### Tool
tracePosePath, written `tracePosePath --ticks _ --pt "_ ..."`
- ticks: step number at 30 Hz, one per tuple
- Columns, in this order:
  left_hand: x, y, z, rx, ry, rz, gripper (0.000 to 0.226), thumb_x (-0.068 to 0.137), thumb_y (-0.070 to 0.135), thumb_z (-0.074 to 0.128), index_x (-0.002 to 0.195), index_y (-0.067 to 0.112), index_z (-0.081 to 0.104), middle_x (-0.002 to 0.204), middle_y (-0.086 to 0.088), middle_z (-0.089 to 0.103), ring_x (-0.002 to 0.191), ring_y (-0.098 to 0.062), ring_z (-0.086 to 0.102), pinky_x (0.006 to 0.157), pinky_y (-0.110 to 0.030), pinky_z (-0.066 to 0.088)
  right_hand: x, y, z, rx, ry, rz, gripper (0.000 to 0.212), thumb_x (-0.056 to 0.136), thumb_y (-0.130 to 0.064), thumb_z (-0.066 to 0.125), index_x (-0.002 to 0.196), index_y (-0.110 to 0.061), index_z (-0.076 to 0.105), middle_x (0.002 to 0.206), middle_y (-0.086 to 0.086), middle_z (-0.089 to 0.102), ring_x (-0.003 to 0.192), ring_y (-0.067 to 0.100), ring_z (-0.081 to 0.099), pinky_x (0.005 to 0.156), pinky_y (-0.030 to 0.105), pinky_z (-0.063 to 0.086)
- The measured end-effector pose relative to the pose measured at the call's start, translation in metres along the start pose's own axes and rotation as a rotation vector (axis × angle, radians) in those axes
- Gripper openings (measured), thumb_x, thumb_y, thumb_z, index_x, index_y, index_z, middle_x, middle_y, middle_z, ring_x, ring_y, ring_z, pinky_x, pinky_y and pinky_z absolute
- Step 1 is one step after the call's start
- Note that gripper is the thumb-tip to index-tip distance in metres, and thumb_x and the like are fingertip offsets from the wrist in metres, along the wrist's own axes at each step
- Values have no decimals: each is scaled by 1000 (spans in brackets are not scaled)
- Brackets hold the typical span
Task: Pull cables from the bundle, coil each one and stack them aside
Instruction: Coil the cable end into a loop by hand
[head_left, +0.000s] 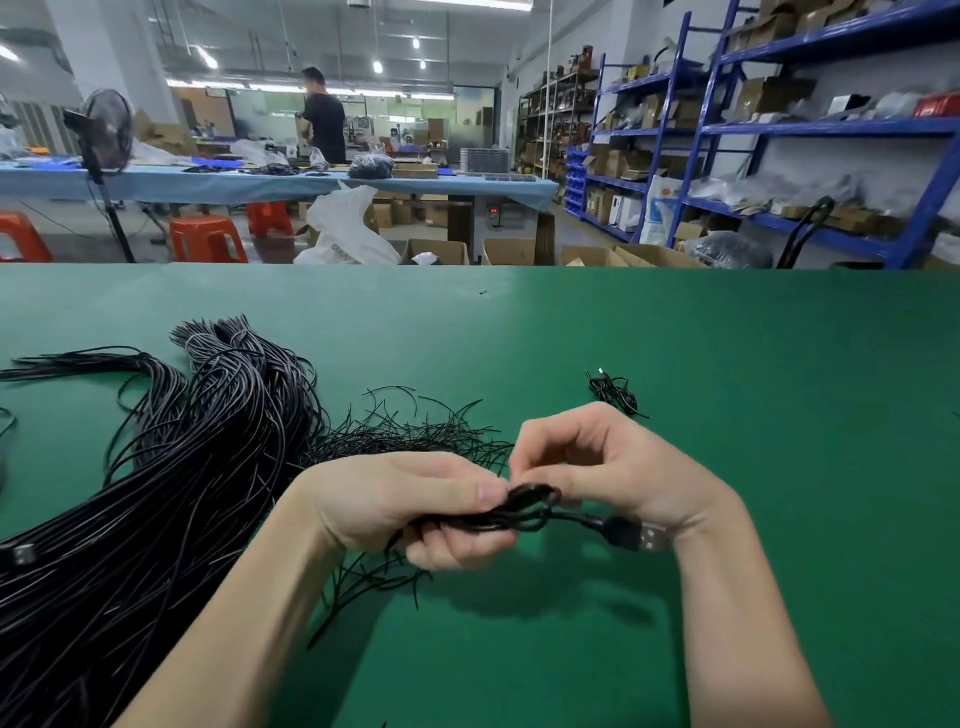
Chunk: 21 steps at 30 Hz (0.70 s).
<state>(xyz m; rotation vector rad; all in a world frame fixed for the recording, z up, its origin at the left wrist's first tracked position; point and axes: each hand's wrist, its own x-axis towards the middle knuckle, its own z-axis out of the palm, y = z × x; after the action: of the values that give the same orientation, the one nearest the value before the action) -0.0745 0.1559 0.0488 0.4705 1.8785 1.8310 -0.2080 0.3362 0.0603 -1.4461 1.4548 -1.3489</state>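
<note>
Black cable (511, 512), folded into loops, is clenched in the left hand (410, 506) while the right hand (605, 467) pinches its end, apparently to tie it, clear of the bundle (171, 467).

The worktop (727, 364) is matt green, seemingly felt-like cloth. On it, the cable bundle (156, 493) looks like smooth, slightly glossy black plastic.

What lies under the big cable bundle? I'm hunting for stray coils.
Only the green table shows around the bundle. Anything beneath it is covered. One coil lies apart, far right.
</note>
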Motion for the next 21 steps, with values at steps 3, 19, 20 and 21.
tracePosePath --ticks 3,19,20,21 --pt "-3 13 3 237 2 -103 36 107 35 41 87 28 70 62 14 39 52 -6 32 48 -21 24 -2 -4 -4 -127 -92 59 13 86 -15 75 81 -27 77 74 -3 69 71 10 56 65 28 43" --pt "36 -12 -12 1145 1045 -112 26 105 35 45 81 25 43 69 2 54 66 -24 49 65 -41 43 37 44 14 -740 700 -113 8 92 -26 66 86 -31 64 84 -16 61 77 8 60 64 21 47" --pt "36 -14 -12 1154 1075 -95 23 105 35 45 86 21 46 71 -1 57 67 -26 51 66 -43 45 38 46 16 -710 723 -123 9 92 -23 67 86 -30 65 85 -17 62 80 6 60 63 17 45" --pt "37 -15 -12 1162 1101 -78 23 105 34 46 91 17 49 73 -4 60 69 -28 52 68 -45 46 39 47 18 -673 740 -123 11 92 -19 68 86 -28 66 86 -17 62 81 5 61 63 15 46"
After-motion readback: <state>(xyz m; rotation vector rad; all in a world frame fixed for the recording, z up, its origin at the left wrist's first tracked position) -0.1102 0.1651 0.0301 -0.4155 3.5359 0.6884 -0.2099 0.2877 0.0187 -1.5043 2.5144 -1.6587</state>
